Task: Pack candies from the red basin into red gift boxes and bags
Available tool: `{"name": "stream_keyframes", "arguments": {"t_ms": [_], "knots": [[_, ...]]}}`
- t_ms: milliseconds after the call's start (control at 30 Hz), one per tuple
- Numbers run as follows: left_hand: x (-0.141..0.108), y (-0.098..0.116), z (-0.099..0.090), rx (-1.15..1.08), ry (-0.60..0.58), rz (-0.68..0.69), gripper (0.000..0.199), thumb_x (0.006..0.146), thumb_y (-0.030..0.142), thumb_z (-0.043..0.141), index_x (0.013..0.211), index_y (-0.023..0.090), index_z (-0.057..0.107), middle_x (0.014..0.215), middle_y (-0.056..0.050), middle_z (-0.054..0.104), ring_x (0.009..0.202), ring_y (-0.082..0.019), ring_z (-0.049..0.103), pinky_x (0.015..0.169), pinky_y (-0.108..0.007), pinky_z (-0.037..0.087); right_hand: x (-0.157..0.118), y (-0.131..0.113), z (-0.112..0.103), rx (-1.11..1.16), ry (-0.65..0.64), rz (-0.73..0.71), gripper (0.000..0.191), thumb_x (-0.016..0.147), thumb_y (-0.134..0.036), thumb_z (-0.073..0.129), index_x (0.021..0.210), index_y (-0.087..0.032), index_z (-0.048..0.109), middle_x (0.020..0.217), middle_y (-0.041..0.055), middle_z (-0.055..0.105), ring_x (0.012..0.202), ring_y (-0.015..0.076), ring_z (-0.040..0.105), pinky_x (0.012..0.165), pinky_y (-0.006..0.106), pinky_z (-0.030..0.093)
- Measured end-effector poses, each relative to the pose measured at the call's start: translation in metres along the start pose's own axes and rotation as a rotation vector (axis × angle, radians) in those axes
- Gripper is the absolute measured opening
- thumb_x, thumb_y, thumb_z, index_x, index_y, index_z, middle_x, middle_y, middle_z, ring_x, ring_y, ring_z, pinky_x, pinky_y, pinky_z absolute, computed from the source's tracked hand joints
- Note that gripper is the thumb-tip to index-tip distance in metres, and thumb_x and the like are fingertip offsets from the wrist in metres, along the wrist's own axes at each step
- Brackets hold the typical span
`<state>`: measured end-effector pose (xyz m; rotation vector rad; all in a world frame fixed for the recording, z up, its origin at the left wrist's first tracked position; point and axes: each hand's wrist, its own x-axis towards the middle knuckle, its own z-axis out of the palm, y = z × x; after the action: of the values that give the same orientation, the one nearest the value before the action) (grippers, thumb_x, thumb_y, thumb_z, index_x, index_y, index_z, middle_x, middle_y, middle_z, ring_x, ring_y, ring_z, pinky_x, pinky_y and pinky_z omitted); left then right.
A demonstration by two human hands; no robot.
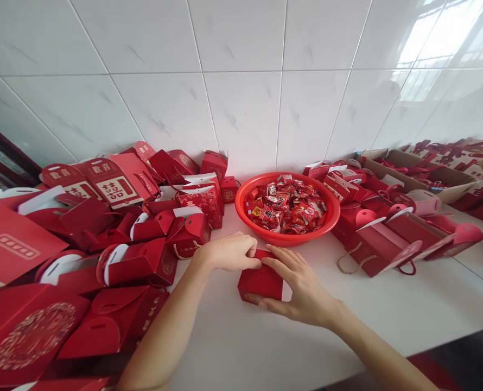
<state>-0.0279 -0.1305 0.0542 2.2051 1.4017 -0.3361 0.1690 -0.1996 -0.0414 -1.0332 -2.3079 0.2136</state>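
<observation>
The right hand (309, 282) is steadying a red box (256, 285) in its grip while the curled left hand (229, 251), its hold unclear, is touching the top, ideally lightly.

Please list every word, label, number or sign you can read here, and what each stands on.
"囍": on the pale panel of a red box, back left.
Too small or blurred: candy wrappers, the framed label on the far-left box, and the centre box's front emblem.
</observation>
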Motion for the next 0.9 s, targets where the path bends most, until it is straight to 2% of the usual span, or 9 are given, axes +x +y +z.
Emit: {"name": "stream_keyframes", "arguments": {"t_ms": [133,233,333,467,600,667,767,833,900], "knots": [[-0.005,0.001,-0.002,-0.035,-0.001,0.034,0.030,0.086,0.051,0.054,0.080,0.022,0.054,0.087,-0.003,0.066,0.070,-0.018,0.058,0.056,-0.028,0.037,0.002,-0.002,-0.006,0.049,-0.004,0.064,0.064,0.084,-0.051,0.075,0.135,-0.015,0.059,0.140,0.0203,0.060,0.126,0.0347,0.059,0.104,0.050,0.052],[-0.007,0.002,-0.001,-0.056,-0.009,0.091,0.028,0.088,0.050,0.052,0.088,0.022,0.057,0.091,-0.003,0.066,0.075,-0.019,0.061,0.059,-0.028,0.040,0.003,0.000,-0.017,0.111,-0.044,0.027,0.069,0.083,-0.047,0.077,0.140,-0.016,0.053,0.139,0.0177,0.060,0.126,0.0308,0.059,0.107,0.046,0.051],[-0.005,0.007,0.003,-0.055,-0.006,0.146,0.026,0.090,0.047,0.050,0.091,0.022,0.056,0.093,-0.004,0.066,0.077,-0.020,0.062,0.060,-0.029,0.040,-0.001,0.000,-0.026,0.097,-0.084,0.026,0.073,0.082,-0.044,0.078,0.144,-0.018,0.049,0.143,0.0173,0.056,0.132,0.0316,0.054,0.111,0.049,0.047],[-0.001,0.017,0.010,-0.046,-0.001,0.173,0.020,0.092,0.041,0.048,0.088,0.022,0.053,0.089,-0.003,0.066,0.072,-0.019,0.061,0.056,-0.028,0.038,-0.014,0.001,-0.026,0.117,-0.126,0.149,0.079,0.081,-0.046,0.079,0.149,-0.023,0.045,0.153,0.0172,0.046,0.142,0.0344,0.044,0.114,0.053,0.043],[-0.003,0.021,0.010,-0.087,-0.030,0.236,0.024,0.092,0.045,0.049,0.095,0.023,0.058,0.092,-0.003,0.069,0.074,-0.019,0.062,0.060,-0.028,0.040,-0.034,0.008,-0.029,0.244,-0.087,0.259,0.076,0.081,-0.045,0.080,0.147,-0.029,0.048,0.151,0.0145,0.047,0.139,0.0317,0.048,0.112,0.048,0.047],[-0.004,0.019,0.009,-0.103,-0.052,0.282,0.028,0.092,0.048,0.050,0.101,0.023,0.061,0.098,-0.004,0.071,0.080,-0.021,0.065,0.066,-0.029,0.044,-0.046,0.013,-0.041,0.287,-0.060,0.279,0.076,0.080,-0.044,0.081,0.147,-0.030,0.048,0.148,0.0129,0.050,0.135,0.0301,0.052,0.111,0.045,0.049],[-0.007,0.013,0.008,-0.097,-0.087,0.295,0.035,0.093,0.051,0.050,0.109,0.024,0.063,0.109,-0.006,0.072,0.091,-0.024,0.068,0.076,-0.032,0.048,-0.073,0.021,-0.073,0.299,-0.001,0.338,0.076,0.079,-0.045,0.082,0.147,-0.032,0.049,0.145,0.0110,0.054,0.132,0.0294,0.056,0.109,0.042,0.051],[-0.008,0.010,0.006,-0.101,-0.107,0.275,0.038,0.093,0.053,0.050,0.114,0.025,0.064,0.114,-0.007,0.072,0.096,-0.025,0.068,0.080,-0.033,0.049,-0.096,0.025,-0.100,0.252,0.121,0.453,0.069,0.079,-0.048,0.080,0.141,-0.031,0.055,0.143,0.0098,0.057,0.130,0.0309,0.058,0.107,0.043,0.052],[-0.010,0.007,0.004,-0.111,-0.106,0.262,0.041,0.093,0.055,0.050,0.118,0.026,0.064,0.117,-0.006,0.071,0.101,-0.025,0.068,0.084,-0.033,0.049,-0.119,0.026,-0.124,0.169,0.281,0.656,0.065,0.077,-0.052,0.079,0.135,-0.029,0.060,0.136,0.0082,0.063,0.120,0.0315,0.064,0.100,0.043,0.057]]}}
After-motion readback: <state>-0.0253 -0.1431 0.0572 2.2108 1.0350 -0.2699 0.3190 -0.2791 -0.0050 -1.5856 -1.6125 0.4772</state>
